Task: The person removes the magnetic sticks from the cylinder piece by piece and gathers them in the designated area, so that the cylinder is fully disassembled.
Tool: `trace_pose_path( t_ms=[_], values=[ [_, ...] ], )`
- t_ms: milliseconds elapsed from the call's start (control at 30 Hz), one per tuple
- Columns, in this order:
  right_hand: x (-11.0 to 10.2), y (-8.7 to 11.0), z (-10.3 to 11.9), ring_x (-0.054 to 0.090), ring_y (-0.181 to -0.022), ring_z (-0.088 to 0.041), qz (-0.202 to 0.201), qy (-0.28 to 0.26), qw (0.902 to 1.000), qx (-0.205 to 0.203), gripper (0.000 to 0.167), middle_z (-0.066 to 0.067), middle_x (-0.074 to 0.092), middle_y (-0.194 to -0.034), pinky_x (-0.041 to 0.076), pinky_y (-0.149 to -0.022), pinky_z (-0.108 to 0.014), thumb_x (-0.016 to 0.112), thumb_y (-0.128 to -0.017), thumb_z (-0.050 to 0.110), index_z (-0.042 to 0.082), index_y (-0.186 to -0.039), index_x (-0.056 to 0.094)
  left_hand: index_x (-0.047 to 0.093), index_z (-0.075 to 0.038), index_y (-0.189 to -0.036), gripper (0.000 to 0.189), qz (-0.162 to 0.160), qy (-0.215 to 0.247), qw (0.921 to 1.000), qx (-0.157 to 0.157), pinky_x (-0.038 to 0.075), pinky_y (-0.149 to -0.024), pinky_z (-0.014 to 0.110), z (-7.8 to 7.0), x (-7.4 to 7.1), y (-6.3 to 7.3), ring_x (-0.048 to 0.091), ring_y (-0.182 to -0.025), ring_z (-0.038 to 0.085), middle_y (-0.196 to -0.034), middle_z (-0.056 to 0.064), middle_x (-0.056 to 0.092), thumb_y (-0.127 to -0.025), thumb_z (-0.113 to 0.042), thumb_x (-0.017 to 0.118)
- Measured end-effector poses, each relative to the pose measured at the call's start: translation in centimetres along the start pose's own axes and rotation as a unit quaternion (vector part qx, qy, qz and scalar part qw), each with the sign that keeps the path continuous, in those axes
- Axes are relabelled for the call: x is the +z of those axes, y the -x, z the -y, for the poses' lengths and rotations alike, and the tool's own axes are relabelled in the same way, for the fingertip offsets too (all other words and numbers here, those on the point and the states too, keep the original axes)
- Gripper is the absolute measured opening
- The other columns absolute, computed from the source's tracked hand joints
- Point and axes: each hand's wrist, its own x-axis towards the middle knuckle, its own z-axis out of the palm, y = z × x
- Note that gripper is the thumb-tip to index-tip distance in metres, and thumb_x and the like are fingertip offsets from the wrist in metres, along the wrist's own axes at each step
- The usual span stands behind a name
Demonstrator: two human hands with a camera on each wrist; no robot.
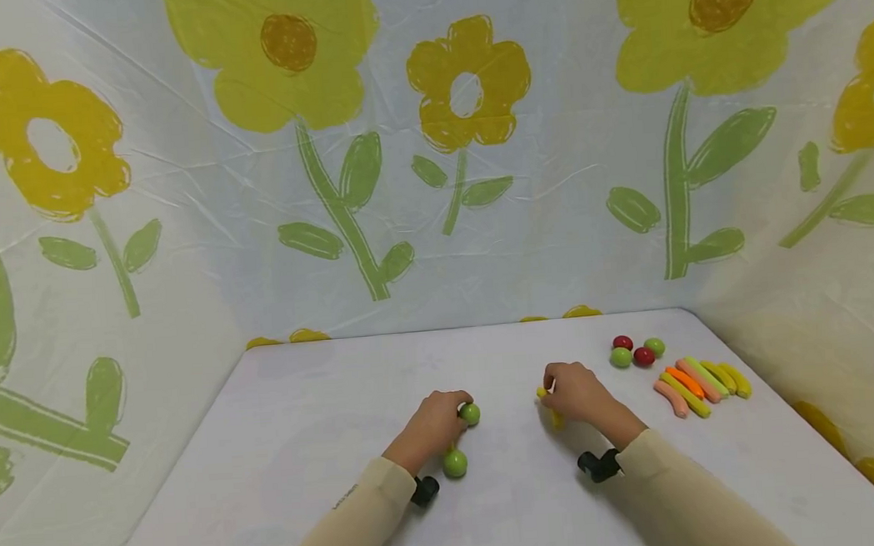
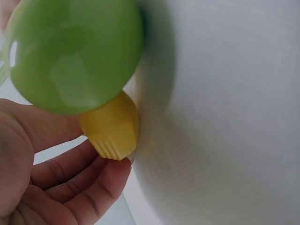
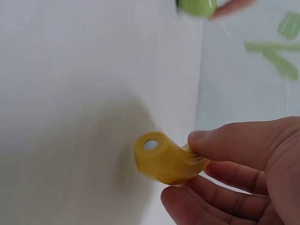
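Observation:
My left hand (image 1: 433, 428) is by two glossy green balls, one at its fingertips (image 1: 470, 414) and one nearer me (image 1: 454, 463). The left wrist view has a green ball (image 2: 75, 54) large in front, touching a ridged yellow piece (image 2: 112, 129). Thumb and curled fingers appear to pinch that yellow piece, though the thumb tip is hidden. My right hand (image 1: 578, 391) pinches a curved yellow magnetic rod (image 3: 168, 161) between thumb and fingers, above the table. A round silver-grey spot shows in the rod's end.
Red balls (image 1: 644, 356) and green balls (image 1: 621, 357) lie at the back right of the white table (image 1: 326, 422). Beside them are several curved rods in pink, orange (image 1: 685, 383), green and yellow. Flower-printed cloth (image 1: 539, 217) stands around the table.

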Motion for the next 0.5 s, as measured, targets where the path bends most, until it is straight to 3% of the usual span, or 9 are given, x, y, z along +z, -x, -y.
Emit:
trace_pose_path(
  t_ms=[300,500],
  values=[
    [-3.2,1.4,-6.4,0.051,-0.069,-0.020,0.007,0.056,0.9980,0.026,0.017,-0.007,0.059,-0.081,0.048,-0.059,-0.027,0.068,-0.087,0.013,0.001,-0.098,0.062,0.060,-0.014,-0.128,0.038,0.007,0.009,0.9999,-0.012,0.050,-0.090,0.035,-0.2,-0.2,0.2,0.057,-0.104,0.015,-0.117,0.004,0.065,-0.091,-0.011,0.066],
    [-4.3,2.3,-9.4,0.050,-0.068,-0.023,0.003,0.084,0.9959,0.035,0.012,-0.009,0.056,-0.075,0.046,-0.058,-0.027,0.064,-0.089,0.008,-0.003,-0.093,0.062,0.061,-0.013,-0.127,0.038,0.004,0.013,0.9999,-0.009,0.049,-0.083,0.034,-0.3,-0.3,0.1,0.055,-0.095,0.016,-0.114,0.005,0.066,-0.090,-0.009,0.065]
  ],
)
